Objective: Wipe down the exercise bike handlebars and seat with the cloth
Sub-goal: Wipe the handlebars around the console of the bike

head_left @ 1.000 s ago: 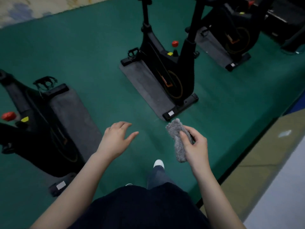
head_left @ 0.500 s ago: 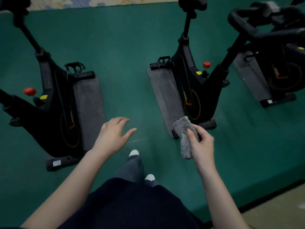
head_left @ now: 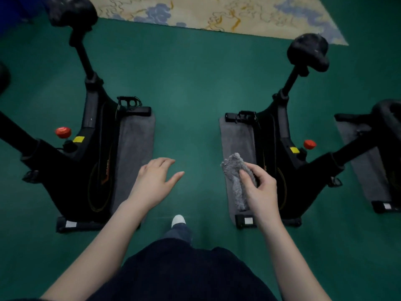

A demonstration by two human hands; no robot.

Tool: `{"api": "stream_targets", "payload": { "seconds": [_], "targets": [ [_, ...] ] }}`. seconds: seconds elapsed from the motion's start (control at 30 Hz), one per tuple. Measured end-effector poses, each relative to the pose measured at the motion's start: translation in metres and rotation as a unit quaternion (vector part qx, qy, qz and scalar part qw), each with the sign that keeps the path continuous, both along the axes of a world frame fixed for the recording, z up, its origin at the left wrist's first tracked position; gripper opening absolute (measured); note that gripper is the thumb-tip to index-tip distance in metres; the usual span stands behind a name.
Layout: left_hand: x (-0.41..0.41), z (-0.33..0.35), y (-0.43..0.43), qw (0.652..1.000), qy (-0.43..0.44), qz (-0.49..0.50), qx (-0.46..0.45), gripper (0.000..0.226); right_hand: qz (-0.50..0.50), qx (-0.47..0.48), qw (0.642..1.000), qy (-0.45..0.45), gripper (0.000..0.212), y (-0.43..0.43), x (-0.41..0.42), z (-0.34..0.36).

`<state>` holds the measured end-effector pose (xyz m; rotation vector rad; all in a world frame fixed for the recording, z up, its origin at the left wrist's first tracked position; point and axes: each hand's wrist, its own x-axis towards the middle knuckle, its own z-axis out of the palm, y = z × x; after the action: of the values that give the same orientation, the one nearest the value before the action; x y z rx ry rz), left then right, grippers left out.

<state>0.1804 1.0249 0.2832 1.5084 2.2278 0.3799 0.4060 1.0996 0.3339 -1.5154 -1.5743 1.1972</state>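
- The left bike (head_left: 86,159) stands on a grey mat (head_left: 134,148). Nothing touches it.
- The left hand (head_left: 154,183) hovers over the floor between the two bikes, fingers loosely spread, holding nothing. It is free to steady a post once wiping starts.
- The cloth (head_left: 235,179) hangs bunched over the right mat (head_left: 236,140), touching no bike.
- The right hand (head_left: 258,190) pinches the cloth between thumb and curled fingers.
- The step looks like the approach, with no wiping begun. A bunched cloth would cover little, so opening it flat across the palm should wipe better.
- The right bike (head_left: 280,161) is nearest the cloth. Its seat (head_left: 308,52) is well apart from it, so the person must step closer.
- The handlebars (head_left: 376,111), seemingly this bike's, sit at the far right edge, partly cut off. Wrapping the cloth round each bar should serve best.
- The floor (head_left: 191,83) is dark green. A shoe (head_left: 178,220) stands on it.
- A pale patterned rug (head_left: 217,14) lies beyond the bikes. The room is dim.
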Motion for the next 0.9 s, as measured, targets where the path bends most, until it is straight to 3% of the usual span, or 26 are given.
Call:
{"api": "stream_targets", "payload": {
  "seconds": [0.4,0.9],
  "targets": [
    [-0.069,0.005,0.034,0.989,-0.002,0.147,-0.02,0.054,0.166,0.005,0.986,0.002,0.016,0.097,-0.113,-0.006],
    [-0.102,0.011,0.148,0.928,-0.005,0.373,-0.023,0.057,0.36,-0.025,0.932,0.007,0.016,0.287,-0.214,-0.01]
  ]
}}
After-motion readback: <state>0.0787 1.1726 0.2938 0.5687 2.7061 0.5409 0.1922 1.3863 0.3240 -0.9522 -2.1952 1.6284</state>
